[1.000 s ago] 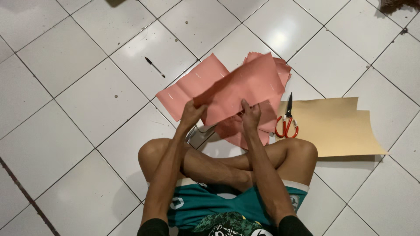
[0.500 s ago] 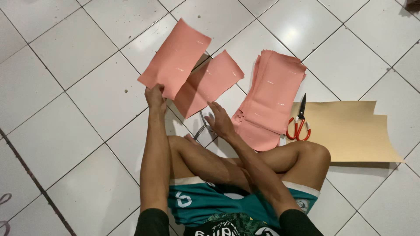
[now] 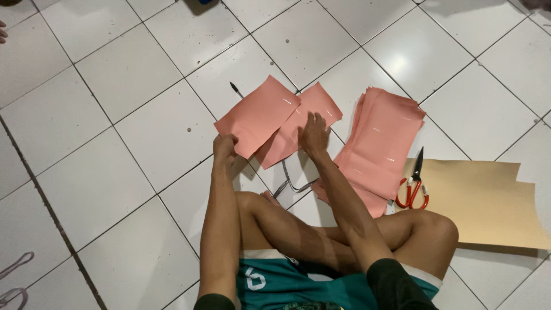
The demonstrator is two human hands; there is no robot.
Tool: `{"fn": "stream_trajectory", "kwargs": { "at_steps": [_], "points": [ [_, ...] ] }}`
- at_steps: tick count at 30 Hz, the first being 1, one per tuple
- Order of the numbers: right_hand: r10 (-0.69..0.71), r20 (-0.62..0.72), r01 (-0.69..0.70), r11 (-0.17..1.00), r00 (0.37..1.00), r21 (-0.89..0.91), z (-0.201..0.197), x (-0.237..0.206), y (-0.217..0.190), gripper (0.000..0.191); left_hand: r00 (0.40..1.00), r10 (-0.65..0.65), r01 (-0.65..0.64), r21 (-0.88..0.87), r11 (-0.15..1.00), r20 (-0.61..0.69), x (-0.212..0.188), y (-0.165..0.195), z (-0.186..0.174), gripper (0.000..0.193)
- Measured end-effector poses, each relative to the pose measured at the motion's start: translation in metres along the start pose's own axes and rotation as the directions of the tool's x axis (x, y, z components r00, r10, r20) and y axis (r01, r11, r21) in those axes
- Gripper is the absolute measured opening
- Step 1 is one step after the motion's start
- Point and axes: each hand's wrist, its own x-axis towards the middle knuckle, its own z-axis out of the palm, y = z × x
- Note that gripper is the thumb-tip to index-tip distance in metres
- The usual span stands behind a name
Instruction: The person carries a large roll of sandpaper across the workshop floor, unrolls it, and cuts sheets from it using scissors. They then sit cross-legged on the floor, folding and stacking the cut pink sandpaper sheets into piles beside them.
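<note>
I sit cross-legged on a white tiled floor. My left hand (image 3: 225,147) pinches the near corner of a pink paper sheet (image 3: 257,115) that lies nearly flat on the tiles. My right hand (image 3: 314,133) rests palm down, fingers spread, on a second pink sheet (image 3: 307,112) partly under the first. A stack of several pink sheets (image 3: 376,143) lies to the right of that hand.
Red-handled scissors (image 3: 413,183) lie on a tan paper sheet (image 3: 488,201) at the right. A black pen (image 3: 236,89) lies beyond the pink sheets. A grey metal strip (image 3: 287,185) sits by my shins. Another person's fingers (image 3: 2,31) show at the far left edge.
My left hand has lowered the raised pink sheet down to the floor. My right hand moved forward onto the second sheet. The camera view shifted slightly.
</note>
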Motion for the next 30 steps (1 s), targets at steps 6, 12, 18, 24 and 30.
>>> {"fn": "stream_trajectory", "kwargs": {
  "at_steps": [6,12,18,24,30],
  "points": [
    [-0.366,0.097,0.367,0.930,0.925,0.012,0.015,0.018,-0.037,0.057,0.999,-0.008,0.004,0.097,0.995,0.044,-0.005,0.009,0.004,0.021],
    [-0.495,-0.264,0.555,0.793,0.828,0.251,0.027,-0.023,-0.069,0.046,0.986,0.028,-0.023,-0.031,0.999,0.162,0.000,0.001,0.003,0.030],
    [-0.172,-0.196,0.254,0.794,0.965,0.553,0.027,-0.050,-0.038,0.033,0.979,0.048,-0.068,0.095,0.993,0.199,0.002,0.001,0.017,0.038],
    [-0.102,-0.217,0.188,0.884,0.971,0.428,0.023,-0.107,0.059,0.034,0.915,0.363,-0.383,0.666,0.640,0.176,-0.030,-0.019,0.044,0.057],
    [-0.087,-0.301,0.114,0.991,0.950,0.075,-0.041,-0.140,0.164,0.072,0.490,0.733,-0.737,0.673,0.060,0.472,-0.075,-0.063,0.108,0.068]
  ]
}}
